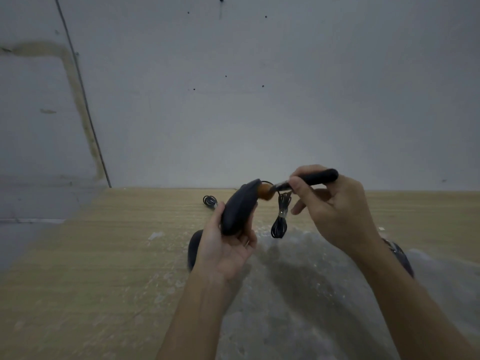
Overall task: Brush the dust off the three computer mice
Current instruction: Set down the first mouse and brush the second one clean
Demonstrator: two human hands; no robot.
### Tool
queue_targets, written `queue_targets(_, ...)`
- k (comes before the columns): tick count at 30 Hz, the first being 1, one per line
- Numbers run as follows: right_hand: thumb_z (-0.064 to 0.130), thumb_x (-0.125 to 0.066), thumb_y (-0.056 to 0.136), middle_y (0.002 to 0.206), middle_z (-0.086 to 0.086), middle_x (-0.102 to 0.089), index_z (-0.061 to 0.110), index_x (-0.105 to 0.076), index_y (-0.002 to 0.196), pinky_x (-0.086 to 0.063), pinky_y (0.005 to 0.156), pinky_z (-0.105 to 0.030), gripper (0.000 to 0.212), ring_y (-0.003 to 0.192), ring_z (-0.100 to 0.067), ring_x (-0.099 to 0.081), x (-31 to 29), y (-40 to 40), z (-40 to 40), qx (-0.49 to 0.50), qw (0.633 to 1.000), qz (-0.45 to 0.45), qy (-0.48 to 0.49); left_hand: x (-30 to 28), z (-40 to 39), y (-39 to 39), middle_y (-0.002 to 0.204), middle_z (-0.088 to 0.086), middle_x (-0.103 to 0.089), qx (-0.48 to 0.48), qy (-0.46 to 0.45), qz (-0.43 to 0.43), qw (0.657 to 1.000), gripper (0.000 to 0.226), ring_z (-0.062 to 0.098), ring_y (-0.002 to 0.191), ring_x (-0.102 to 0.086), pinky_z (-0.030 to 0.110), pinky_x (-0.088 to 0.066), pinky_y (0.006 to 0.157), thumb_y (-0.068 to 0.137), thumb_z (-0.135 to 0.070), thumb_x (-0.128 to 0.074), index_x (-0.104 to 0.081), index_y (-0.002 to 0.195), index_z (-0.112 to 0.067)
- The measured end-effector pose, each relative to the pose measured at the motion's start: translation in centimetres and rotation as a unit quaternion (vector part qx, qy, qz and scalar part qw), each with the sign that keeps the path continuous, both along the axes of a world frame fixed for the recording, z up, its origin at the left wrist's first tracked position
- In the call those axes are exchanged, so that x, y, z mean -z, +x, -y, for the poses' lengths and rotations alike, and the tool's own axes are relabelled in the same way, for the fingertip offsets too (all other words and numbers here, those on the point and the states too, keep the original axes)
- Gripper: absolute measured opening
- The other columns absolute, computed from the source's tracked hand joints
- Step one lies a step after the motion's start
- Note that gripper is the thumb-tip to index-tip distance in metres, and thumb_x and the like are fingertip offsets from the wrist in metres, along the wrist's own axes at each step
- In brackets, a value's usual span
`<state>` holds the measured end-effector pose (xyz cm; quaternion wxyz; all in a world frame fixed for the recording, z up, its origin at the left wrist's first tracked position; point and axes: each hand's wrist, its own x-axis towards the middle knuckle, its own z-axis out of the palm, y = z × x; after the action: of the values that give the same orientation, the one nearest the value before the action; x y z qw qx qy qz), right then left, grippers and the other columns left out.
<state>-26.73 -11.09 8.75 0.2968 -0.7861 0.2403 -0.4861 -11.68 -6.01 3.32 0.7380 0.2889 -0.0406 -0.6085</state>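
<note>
Left hand (226,252) raised above the table (104,255), palm up, fingers and thumb curled round a dark mouse (237,210); the mouse is held clear of the table surface, tilted, front end uppermost. Right hand (335,211) pinches the black handle of a brush (306,181) between thumb and fingertips; remaining fingers loosely bent below the handle. The brush's brown bristle head touches the upper front end of the held mouse. The held mouse's cable (280,219), bundled and tied, hangs from its front end between the two hands. A second mouse (193,249) lies on the table just left of the left wrist, partly hidden by that hand. A third mouse (400,255) lies behind the right forearm, largely hidden. A small coiled cable (210,200) lies on the table beyond the left hand. A sheet of clear plastic (298,281) covers the table under both forearms. A grey wall (259,100) stands behind the table
</note>
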Motion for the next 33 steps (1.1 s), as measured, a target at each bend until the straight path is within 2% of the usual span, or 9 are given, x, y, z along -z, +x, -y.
queue_targets(3,0.032,-0.057,0.078,0.076,-0.01,-0.067,0.016,-0.064,0.081,-0.046,0.045,-0.023,0.017,0.054,-0.021,-0.068,0.0,0.2,-0.5,-0.128,0.988,-0.058,0.067,-0.2,-0.1,0.1,0.069,0.009,-0.07,0.002,0.005,0.008,1.0,0.037,0.015,0.067,-0.054,0.025,-0.037,0.062,0.089,-0.041,-0.049,-0.064,0.091,-0.007)
queue_targets(8,0.023,-0.055,0.083,0.078,-0.001,-0.065,0.018,-0.062,0.083,-0.043,0.043,-0.014,0.008,0.05,-0.016,-0.066,-0.2,0.3,-0.1,-0.025,0.997,0.073,0.017,-0.2,-0.1,0.2,0.094,0.011,-0.07,0.013,-0.007,-0.021,1.0,0.039,0.011,0.066,-0.052,0.023,-0.035,0.06,0.089,-0.04,-0.051,-0.063,0.097,-0.004)
queue_targets(11,0.031,-0.055,0.078,0.078,-0.005,-0.067,0.015,-0.063,0.085,-0.046,0.043,-0.019,0.019,0.051,-0.021,-0.068,-0.3,0.2,-0.4,-0.099,0.994,0.014,0.053,0.1,0.0,0.3,0.084,0.01,-0.065,0.005,0.01,-0.015,1.0,0.037,0.013,0.061,-0.051,0.024,-0.038,0.055,0.088,-0.041,-0.053,-0.063,0.089,-0.006)
queue_targets(15,0.019,-0.059,0.084,0.078,0.001,-0.066,0.016,-0.064,0.085,-0.044,0.042,-0.014,0.006,0.05,-0.016,-0.067,-0.4,0.4,-0.2,-0.014,0.998,0.064,0.015,-0.1,-0.3,-0.1,0.1,0.013,-0.066,0.02,-0.004,-0.007,1.0,0.037,0.012,0.066,-0.051,0.023,-0.035,0.059,0.089,-0.036,-0.052,-0.061,0.105,-0.004)
queue_targets(19,0.03,-0.056,0.078,0.068,-0.004,-0.068,0.013,-0.065,0.082,-0.046,0.044,-0.02,0.02,0.054,-0.021,-0.069,-0.8,-0.6,-0.3,-0.127,0.987,-0.053,0.085,-0.3,-0.3,-0.1,0.09,0.011,-0.062,0.011,0.004,0.013,1.0,0.032,0.018,0.072,-0.055,0.024,-0.05,0.054,0.089,-0.031,-0.053,-0.06,0.109,-0.006)
queue_targets(23,0.022,-0.057,0.082,0.074,-0.003,-0.067,0.011,-0.064,0.083,-0.044,0.047,-0.012,0.013,0.055,-0.016,-0.068,-0.6,-0.2,-0.3,-0.059,0.998,-0.012,0.019,-0.3,-0.5,0.0,0.096,0.014,-0.062,0.011,-0.007,0.005,1.0,0.042,0.02,0.083,-0.057,0.02,-0.053,0.054,0.09,-0.027,-0.053,-0.053,0.124,-0.002)
queue_targets(26,0.029,-0.055,0.079,0.069,0.002,-0.066,0.013,-0.063,0.081,-0.044,0.048,-0.012,0.018,0.054,-0.017,-0.068,-0.5,0.2,-0.9,-0.111,0.993,-0.04,0.03,-0.5,-0.5,0.1,0.086,0.011,-0.064,0.006,-0.011,0.018,1.0,0.037,0.018,0.076,-0.059,0.02,-0.054,0.05,0.09,-0.026,-0.052,-0.056,0.119,-0.004)
queue_targets(31,0.016,-0.058,0.086,0.071,-0.004,-0.066,0.017,-0.061,0.082,-0.044,0.046,-0.012,0.006,0.051,-0.016,-0.066,-0.2,1.0,-1.1,-0.06,0.996,0.008,-0.063,-0.8,-0.5,0.1,0.088,0.014,-0.062,-0.009,-0.006,0.036,0.999,0.035,0.019,0.075,-0.058,0.017,-0.054,0.049,0.089,-0.024,-0.055,-0.055,0.116,-0.002)
queue_targets(33,0.026,-0.056,0.083,0.069,-0.003,-0.065,0.013,-0.062,0.081,-0.045,0.047,-0.013,0.014,0.05,-0.017,-0.065,-0.3,0.8,-1.1,-0.095,0.995,-0.024,-0.022,-0.7,-0.4,0.0,0.087,0.011,-0.061,-0.008,0.005,0.05,0.999,0.033,0.017,0.073,-0.058,0.017,-0.052,0.048,0.088,-0.023,-0.055,-0.055,0.115,-0.003)
